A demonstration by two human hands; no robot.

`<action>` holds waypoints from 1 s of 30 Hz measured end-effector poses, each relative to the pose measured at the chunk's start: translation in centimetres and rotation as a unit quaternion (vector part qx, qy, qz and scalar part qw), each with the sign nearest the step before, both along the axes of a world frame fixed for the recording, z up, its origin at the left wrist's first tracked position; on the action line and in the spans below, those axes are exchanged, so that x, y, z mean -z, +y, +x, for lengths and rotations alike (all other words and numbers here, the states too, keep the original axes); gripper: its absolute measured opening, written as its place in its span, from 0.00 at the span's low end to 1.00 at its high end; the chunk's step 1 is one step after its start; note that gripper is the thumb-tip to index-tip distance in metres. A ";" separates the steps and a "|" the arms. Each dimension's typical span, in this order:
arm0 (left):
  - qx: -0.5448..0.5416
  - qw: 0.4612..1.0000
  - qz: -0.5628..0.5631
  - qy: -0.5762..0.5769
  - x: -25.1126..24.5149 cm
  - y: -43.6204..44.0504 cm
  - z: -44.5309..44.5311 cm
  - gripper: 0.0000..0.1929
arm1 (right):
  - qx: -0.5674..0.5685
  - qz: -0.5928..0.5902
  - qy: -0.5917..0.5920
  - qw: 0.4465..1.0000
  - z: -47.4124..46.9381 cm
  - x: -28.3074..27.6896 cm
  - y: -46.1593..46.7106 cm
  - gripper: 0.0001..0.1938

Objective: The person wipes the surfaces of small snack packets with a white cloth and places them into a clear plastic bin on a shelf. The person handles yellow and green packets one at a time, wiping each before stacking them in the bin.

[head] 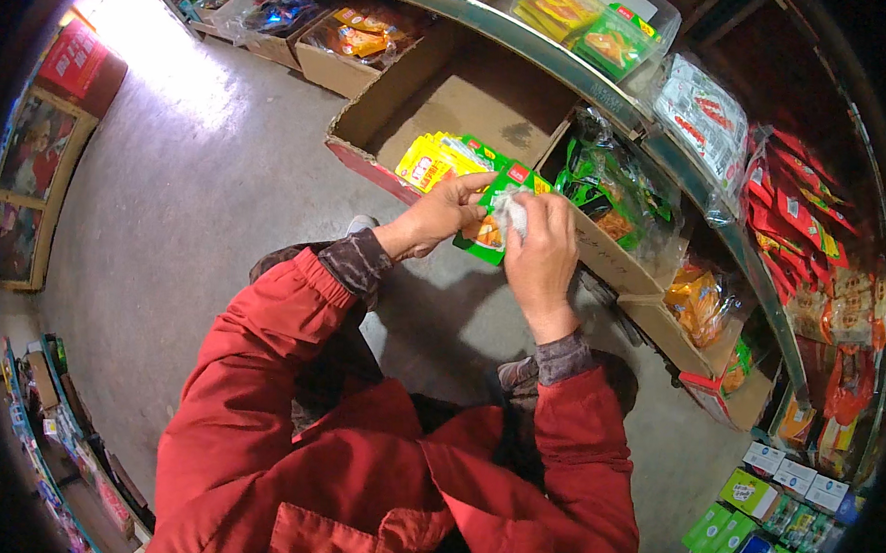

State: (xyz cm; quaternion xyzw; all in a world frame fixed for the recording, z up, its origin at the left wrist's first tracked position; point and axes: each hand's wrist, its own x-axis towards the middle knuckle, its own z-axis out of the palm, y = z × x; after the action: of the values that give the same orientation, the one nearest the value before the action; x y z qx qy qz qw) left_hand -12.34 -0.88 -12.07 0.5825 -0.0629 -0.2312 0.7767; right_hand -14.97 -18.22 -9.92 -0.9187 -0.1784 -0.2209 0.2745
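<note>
A green snack packet (482, 237) with a red logo is gripped at its left edge by my left hand (440, 212). My right hand (546, 248) presses a crumpled pale cloth (512, 211) against the packet's front. Just behind the hands, yellow packets (435, 162) and another green packet (483, 149) lie at the near side of a large open cardboard box (380, 115). The bare cardboard bottom of that box shows beyond them.
Boxes of bagged snacks (341, 65) line the shelf, with green bags (605, 187) and orange bags (697, 308) to the right. A metal shelf edge (603, 90) curves above. A clear plastic tub (663, 25) holds packets. Tissue packs (747, 495) stand lower right.
</note>
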 end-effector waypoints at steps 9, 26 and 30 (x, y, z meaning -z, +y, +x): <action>-0.070 0.996 -0.039 0.025 0.0 0.4 0.7 0.30 | -0.069 -0.063 0.008 0.996 -2.0 1.0 1.2 0.16; -0.190 0.978 -0.060 -0.055 -7.1 2.0 2.9 0.30 | -0.028 -0.043 0.085 0.995 -1.4 0.8 -2.3 0.17; -0.153 0.968 -0.117 -0.158 -12.5 2.0 6.9 0.28 | -0.028 -0.015 0.119 0.992 -1.7 1.0 -3.0 0.18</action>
State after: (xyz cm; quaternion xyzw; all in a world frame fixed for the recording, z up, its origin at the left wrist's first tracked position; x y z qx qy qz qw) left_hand -5.44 1.12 0.38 0.5194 -0.1219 -0.0057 0.8458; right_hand -16.65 -21.18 -10.95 -0.9370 -0.1735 -0.0993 0.2865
